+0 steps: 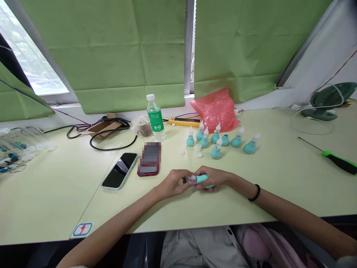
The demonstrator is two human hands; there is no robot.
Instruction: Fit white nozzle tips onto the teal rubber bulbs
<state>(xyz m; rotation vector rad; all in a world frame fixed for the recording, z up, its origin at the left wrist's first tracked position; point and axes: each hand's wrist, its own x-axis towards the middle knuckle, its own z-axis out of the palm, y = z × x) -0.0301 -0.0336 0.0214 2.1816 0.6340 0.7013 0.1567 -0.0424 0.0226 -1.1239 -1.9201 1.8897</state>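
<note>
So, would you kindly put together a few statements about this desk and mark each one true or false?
1. The right hand holds a teal bulb. True.
2. The left hand rests on a phone. False: the left hand has its fingers at the clear tip of the held bulb.
3. A pink bubble-wrap bag lies behind several standing teal bulbs. True.
4. The water bottle stands uncapped. False: the bottle has its white cap on.
5. One standing bulb has no pointed tip on it. True.
6. The dark wristband is on the left arm. False: the wristband is on the right arm.
</note>
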